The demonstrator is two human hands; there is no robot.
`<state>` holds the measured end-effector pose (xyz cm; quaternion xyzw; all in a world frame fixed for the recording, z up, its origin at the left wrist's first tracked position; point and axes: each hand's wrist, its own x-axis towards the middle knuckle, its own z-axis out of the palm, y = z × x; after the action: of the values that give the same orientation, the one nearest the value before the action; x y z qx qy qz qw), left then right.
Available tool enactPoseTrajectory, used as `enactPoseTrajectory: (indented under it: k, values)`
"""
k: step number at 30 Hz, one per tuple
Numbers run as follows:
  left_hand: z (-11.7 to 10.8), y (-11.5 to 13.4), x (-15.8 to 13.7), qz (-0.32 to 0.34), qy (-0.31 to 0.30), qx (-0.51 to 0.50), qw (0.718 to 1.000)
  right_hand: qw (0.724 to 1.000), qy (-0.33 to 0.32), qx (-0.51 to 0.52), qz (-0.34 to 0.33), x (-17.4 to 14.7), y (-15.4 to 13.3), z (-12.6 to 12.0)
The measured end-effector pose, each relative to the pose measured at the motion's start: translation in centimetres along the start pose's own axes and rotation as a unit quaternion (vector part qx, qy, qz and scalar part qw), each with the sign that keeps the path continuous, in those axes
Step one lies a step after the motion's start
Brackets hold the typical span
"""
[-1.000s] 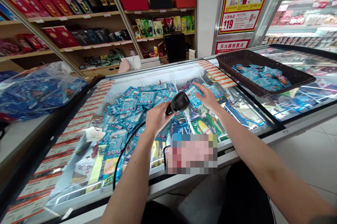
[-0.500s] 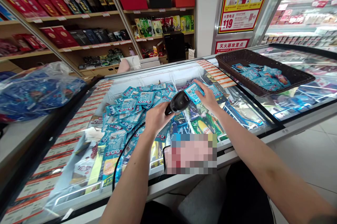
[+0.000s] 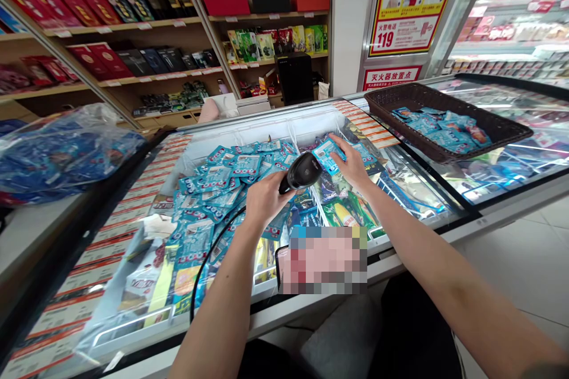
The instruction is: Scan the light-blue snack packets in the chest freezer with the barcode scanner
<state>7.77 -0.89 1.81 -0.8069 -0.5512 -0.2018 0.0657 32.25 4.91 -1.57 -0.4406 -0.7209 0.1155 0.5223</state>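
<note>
My left hand (image 3: 265,198) is wrapped round the handle of a black barcode scanner (image 3: 302,171); its cable runs down past my forearm. The scanner's head faces a blue snack packet (image 3: 328,156), which my right hand (image 3: 351,162) grips with thumb and fingers. Scanner and packet are close together, above the glass top of a chest freezer. To the left of the scanner, many similar blue packets (image 3: 217,180) lie in a loose pile on the glass. Another blue packet is partly hidden behind my right hand.
A dark woven basket (image 3: 448,147) with more blue packets stands at the right. A clear plastic bag (image 3: 66,153) of blue packs sits at the far left. In front of me, a phone-like device, its screen blurred out, rests by the freezer's front edge (image 3: 382,266).
</note>
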Motion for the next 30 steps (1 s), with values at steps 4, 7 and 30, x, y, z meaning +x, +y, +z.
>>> enactPoseTrajectory:
  k: [4,7,30]
  values:
    - [0.1,-0.1,0.0,0.006,0.002,-0.001,1.000,1.000,0.006,0.000,-0.006,0.0,0.1,0.0]
    - [0.2,-0.2,0.0,0.007,0.000,0.000,1.000,1.000,0.002,0.006,-0.006,0.0,0.0,0.0]
    - [-0.5,-1.7,-0.1,-0.052,0.060,0.023,0.997,0.947,0.037,-0.271,0.170,-0.1,5.1,-2.2]
